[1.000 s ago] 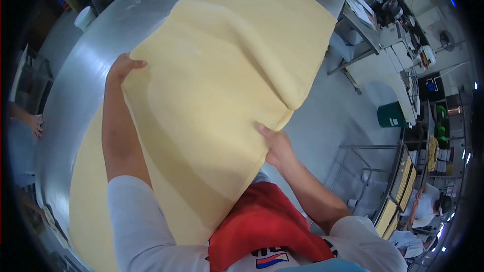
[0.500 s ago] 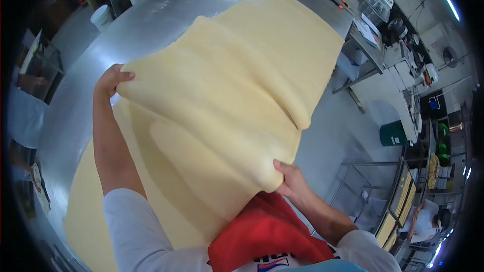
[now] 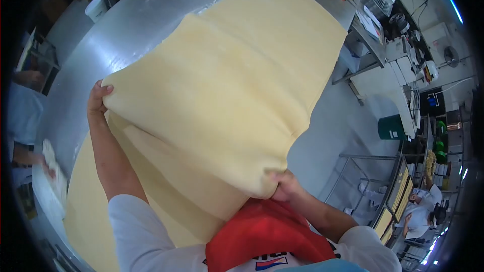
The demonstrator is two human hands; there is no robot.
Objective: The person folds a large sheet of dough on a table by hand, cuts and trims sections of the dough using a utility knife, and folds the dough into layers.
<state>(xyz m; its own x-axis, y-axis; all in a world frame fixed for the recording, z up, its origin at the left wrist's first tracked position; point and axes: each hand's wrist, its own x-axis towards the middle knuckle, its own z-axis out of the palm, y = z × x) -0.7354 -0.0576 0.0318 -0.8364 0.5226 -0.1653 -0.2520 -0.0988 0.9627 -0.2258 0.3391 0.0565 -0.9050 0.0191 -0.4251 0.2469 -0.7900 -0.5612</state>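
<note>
A wide, pale yellow sheet of dough [image 3: 212, 90] spreads over the metal table [image 3: 136, 25]. At its left edge my left hand [image 3: 98, 96] is closed, the thumb on top and the fingers hidden under the sheet. My right hand [image 3: 286, 185] pinches the opposite edge close to my red apron [image 3: 272, 231]. Between the two hands the dough is raised in a fold, and its near part lies beneath, shadowed. Beyond the hands the sheet lies flatter toward the far end of the table.
Another person's hand [image 3: 43, 160] holds a white cloth at the table's left edge. A side table with papers [image 3: 370, 25] stands at the right, above a green bin [image 3: 390, 127]. Trays [image 3: 398, 191] sit on a rack at lower right, with a person [image 3: 423, 206] behind.
Both hands have drawn the dough edge toward me, the left one also outward. The fold near the right side has flattened. At the left, the other person's cloth has moved over the table edge.
</note>
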